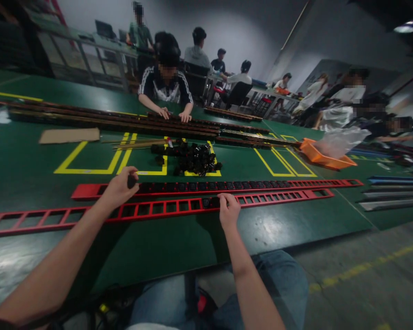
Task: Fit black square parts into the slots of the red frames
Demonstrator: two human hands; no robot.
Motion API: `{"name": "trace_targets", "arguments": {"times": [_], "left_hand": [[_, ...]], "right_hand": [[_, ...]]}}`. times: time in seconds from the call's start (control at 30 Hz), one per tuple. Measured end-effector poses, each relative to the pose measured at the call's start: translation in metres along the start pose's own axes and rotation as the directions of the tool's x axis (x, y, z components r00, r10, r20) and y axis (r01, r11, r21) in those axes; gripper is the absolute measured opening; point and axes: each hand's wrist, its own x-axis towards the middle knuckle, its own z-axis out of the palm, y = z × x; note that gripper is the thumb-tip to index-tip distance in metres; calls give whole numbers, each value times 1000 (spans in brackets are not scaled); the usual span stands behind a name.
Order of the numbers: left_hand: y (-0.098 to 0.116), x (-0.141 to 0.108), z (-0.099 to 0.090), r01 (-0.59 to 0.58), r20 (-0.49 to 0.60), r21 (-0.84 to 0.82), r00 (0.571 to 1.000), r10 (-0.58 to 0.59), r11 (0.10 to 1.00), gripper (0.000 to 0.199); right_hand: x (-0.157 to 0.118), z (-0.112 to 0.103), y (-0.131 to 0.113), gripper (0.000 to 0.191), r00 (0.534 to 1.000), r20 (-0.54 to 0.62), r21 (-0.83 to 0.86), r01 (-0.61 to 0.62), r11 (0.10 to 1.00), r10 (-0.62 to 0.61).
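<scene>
The left hand point(119, 188) pinches a small black block point(132, 180) above the green table point(278, 224), while the right hand point(230, 211), fingers narrowed, meets the red slotted strip point(179, 212), laid flat with slots accessible; whether it grips anything, I cannot tell.

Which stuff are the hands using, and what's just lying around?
Probably being used:
- black piece in the left hand
- red frame at the right hand
- other red frame
- black pile

Seemingly just lying about:
- cardboard
- orange tray
- blue strip
</scene>
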Motion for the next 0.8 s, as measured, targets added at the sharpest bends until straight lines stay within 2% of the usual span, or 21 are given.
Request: {"name": "trace_targets", "arguments": {"times": [0.27,0.43,0.63,0.8], "left_hand": [[-10,1,0,-52,90,43,995,48,998,54],[-8,-2,-5,-111,198,26,975,104,993,48],[-9,-2,-7,-99,228,-9,969,98,995,53],[-15,0,-8,-134,277,46,954,116,990,52]], "right_hand": [[0,-1,-1,24,1000,-10,-8,26,1000,-26],[0,-1,-2,24,1000,-8,-21,30,999,-30],[0,-2,-3,25,1000,-1,-23,10,1000,-10],[0,-2,-2,26,1000,6,-38,0,999,0]]}}
